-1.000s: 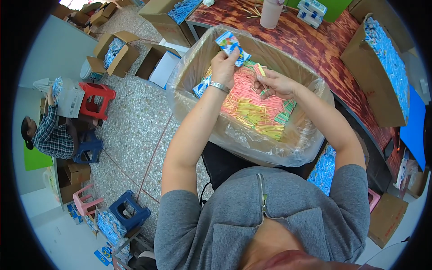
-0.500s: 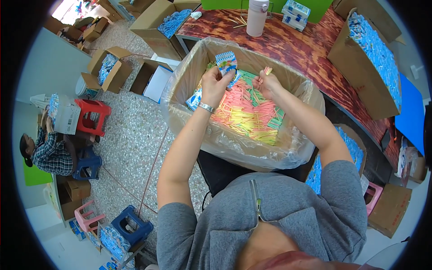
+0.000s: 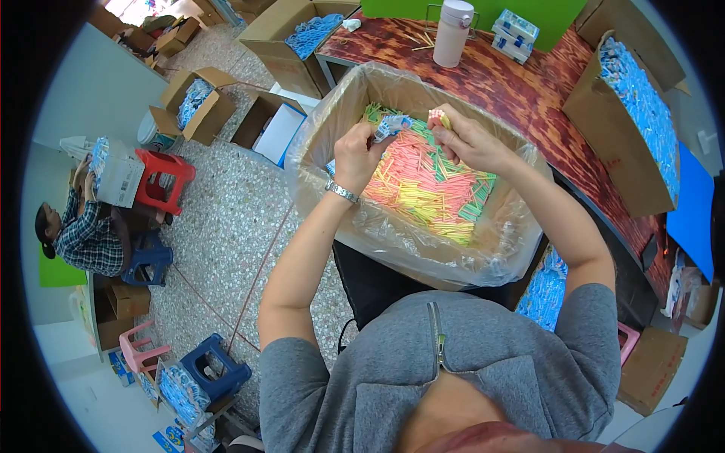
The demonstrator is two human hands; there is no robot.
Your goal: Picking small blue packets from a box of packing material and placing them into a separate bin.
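Note:
My left hand (image 3: 353, 155) is closed on a small blue-and-white printed packet (image 3: 392, 127), crumpled and tilted toward the right. In my right hand (image 3: 474, 143) is a bundle of thin sticks (image 3: 438, 119), their pink and yellow ends bunched together at the fingertips. The packet and the bundle are a short gap apart. Both hands are above a large carton (image 3: 302, 162) lined with clear plastic. Inside it lies a heap of loose thin sticks (image 3: 411, 181) in pink, yellow and green. My left hand hides part of the carton's left side.
Beyond the carton is a red-brown table (image 3: 400, 45) with a pale bottle (image 3: 451, 34) and stacked small packs (image 3: 516, 36). A tall carton of blue packets (image 3: 638, 90) stands at right. At left are open cartons (image 3: 196, 106), stools (image 3: 162, 181) and a seated person (image 3: 87, 241).
The packet has tipped over from upright, its printed face no longer spread toward me. My right hand has turned, bringing the stick bundle leftward over the heap. The whole view has shifted slightly.

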